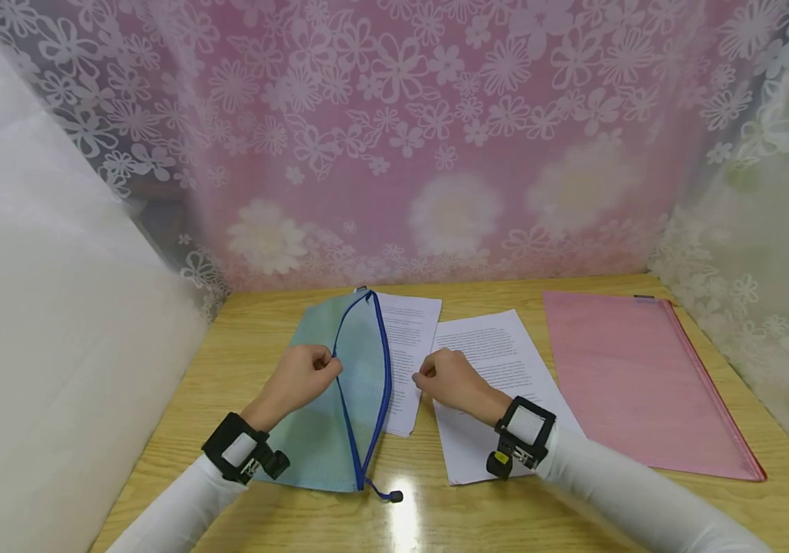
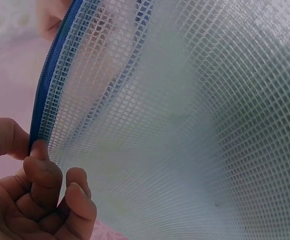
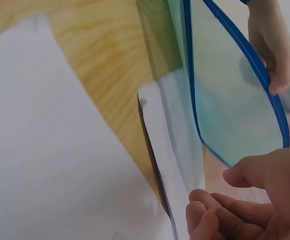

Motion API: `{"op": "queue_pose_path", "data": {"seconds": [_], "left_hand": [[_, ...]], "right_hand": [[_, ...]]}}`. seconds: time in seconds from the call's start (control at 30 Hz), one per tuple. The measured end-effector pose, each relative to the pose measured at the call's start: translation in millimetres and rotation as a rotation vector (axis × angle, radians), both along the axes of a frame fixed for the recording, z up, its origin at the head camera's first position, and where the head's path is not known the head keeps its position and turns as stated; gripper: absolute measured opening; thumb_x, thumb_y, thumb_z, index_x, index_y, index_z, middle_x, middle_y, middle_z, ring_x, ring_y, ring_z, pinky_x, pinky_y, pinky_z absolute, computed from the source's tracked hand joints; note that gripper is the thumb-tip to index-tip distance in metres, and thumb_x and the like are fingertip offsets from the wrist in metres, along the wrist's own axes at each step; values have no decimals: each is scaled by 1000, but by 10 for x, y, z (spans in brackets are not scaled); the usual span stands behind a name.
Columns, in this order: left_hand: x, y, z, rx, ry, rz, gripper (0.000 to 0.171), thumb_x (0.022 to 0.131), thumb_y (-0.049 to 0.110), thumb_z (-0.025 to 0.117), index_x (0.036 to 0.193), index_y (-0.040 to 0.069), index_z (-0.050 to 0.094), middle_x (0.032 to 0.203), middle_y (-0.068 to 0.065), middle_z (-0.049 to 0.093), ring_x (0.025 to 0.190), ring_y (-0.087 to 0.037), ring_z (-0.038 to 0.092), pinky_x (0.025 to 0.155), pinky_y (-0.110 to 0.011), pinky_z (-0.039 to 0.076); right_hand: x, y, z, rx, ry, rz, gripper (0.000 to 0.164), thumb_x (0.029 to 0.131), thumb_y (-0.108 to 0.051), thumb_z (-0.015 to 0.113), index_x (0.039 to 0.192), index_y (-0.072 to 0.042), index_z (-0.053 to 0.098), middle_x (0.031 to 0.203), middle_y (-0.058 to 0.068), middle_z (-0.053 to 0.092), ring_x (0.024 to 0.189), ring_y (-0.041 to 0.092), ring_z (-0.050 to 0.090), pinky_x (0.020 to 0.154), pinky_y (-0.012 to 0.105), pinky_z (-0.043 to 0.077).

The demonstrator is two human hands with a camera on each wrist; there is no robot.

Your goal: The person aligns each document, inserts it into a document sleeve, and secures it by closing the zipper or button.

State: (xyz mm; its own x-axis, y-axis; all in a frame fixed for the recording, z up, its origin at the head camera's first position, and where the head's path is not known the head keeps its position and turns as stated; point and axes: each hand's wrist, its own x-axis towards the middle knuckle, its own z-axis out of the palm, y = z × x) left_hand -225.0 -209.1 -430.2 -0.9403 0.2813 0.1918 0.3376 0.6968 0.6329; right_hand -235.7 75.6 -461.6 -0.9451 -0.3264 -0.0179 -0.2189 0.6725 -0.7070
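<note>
My left hand [image 1: 304, 372] pinches one zipper edge of a green mesh zipper pouch [image 1: 311, 453] with blue trim and lifts it, so the pouch mouth gapes. In the left wrist view the thumb and fingers [image 2: 42, 172] grip that blue edge. My right hand [image 1: 455, 378] is over the inner edges of two paper stacks, its fingers loosely curled with a gap to the thumb and nothing between them. One printed stack [image 1: 411, 326] lies beside the pouch, partly behind its mesh. The other printed stack [image 1: 487, 357] lies under the right hand and wrist.
A pink mesh zipper pouch [image 1: 629, 376] lies flat on the right of the wooden table [image 1: 228, 369]. The green pouch's zipper pull [image 1: 394, 496] trails near the front. A pink floral curtain [image 1: 435, 153] hangs behind, with pale sheets at both sides.
</note>
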Motion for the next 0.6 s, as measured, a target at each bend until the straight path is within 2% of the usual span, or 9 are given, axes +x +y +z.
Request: {"op": "queue_pose_path", "data": {"seconds": [0.13, 0.23, 0.4, 0.5, 0.6], "left_hand": [[5, -17, 16, -1, 17, -5, 40, 96, 13, 61, 60, 18, 44, 54, 10, 29, 49, -6, 23, 52, -22, 21], [5, -32, 19, -4, 22, -2, 40, 96, 14, 61, 60, 18, 44, 54, 10, 29, 48, -6, 22, 52, -22, 21], [9, -62, 30, -6, 17, 16, 38, 96, 13, 61, 60, 17, 47, 54, 9, 31, 48, -6, 26, 51, -23, 23], [13, -82, 36, -8, 14, 25, 38, 96, 14, 61, 61, 17, 48, 53, 9, 32, 47, -7, 27, 51, -23, 24], [17, -104, 37, -10, 12, 33, 38, 96, 15, 62, 61, 17, 49, 53, 8, 33, 47, -7, 28, 51, -24, 25]], "right_hand": [[-49, 137, 46, 14, -2, -40, 20, 96, -21, 70, 96, -3, 78, 89, 6, 74, 69, 12, 64, 59, 27, 52], [-56, 235, 92, 35, -1, -57, 27, 96, -24, 70, 108, 0, 76, 97, 9, 74, 78, 14, 66, 64, 29, 54], [-36, 374, 179, 76, 30, -65, 45, 96, -30, 70, 126, 4, 68, 113, 18, 73, 98, 29, 71, 74, 38, 58], [-7, 449, 218, 96, 57, -59, 55, 95, -34, 70, 135, 4, 62, 129, 23, 68, 118, 38, 66, 89, 47, 57], [43, 524, 258, 131, 112, -38, 64, 95, -36, 71, 142, 3, 55, 142, 24, 60, 132, 42, 56, 103, 56, 50]]}}
